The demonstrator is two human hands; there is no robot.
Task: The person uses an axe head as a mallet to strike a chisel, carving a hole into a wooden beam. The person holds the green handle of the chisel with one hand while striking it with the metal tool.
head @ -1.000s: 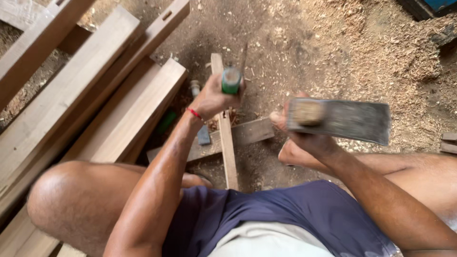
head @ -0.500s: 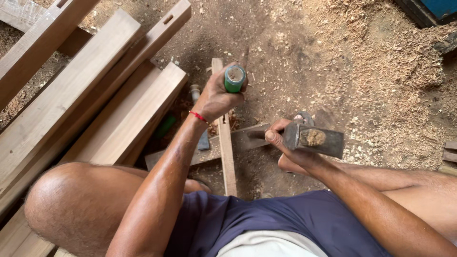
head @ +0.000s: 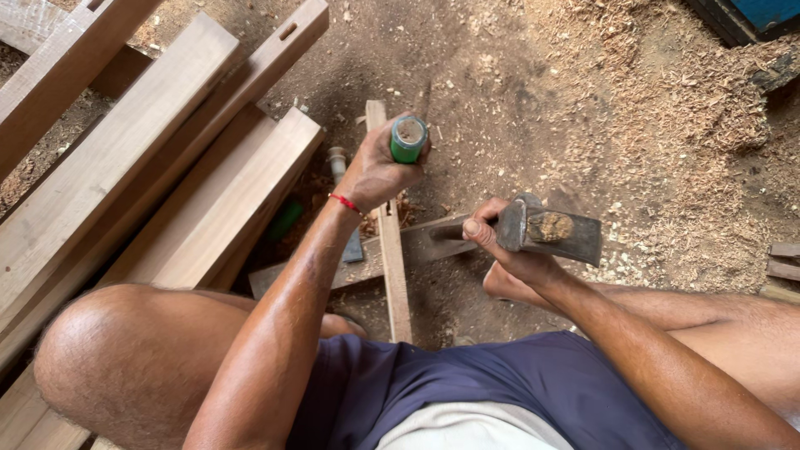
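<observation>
My left hand point(head: 373, 173) grips a chisel with a green handle point(head: 408, 138), held upright over a narrow wooden strip point(head: 392, 262) that lies on the ground. A red thread circles that wrist. My right hand point(head: 500, 246) is closed round the handle of a heavy metal hammer head point(head: 552, 231), which hangs to the right of the chisel and lower than its top. The strip crosses another flat piece of wood point(head: 425, 246) beneath it. My bare knees frame the work on both sides.
Long planks and beams point(head: 150, 158), some with cut slots, lie stacked at the left. Another chisel point(head: 342, 179) rests on the ground beside the strip. Sawdust and shavings point(head: 692, 125) cover the earth at the right. A blue object point(head: 767, 12) sits at the top right corner.
The hammer has come down and in from its raised position at the right towards the chisel. My left hand has kept the chisel in place.
</observation>
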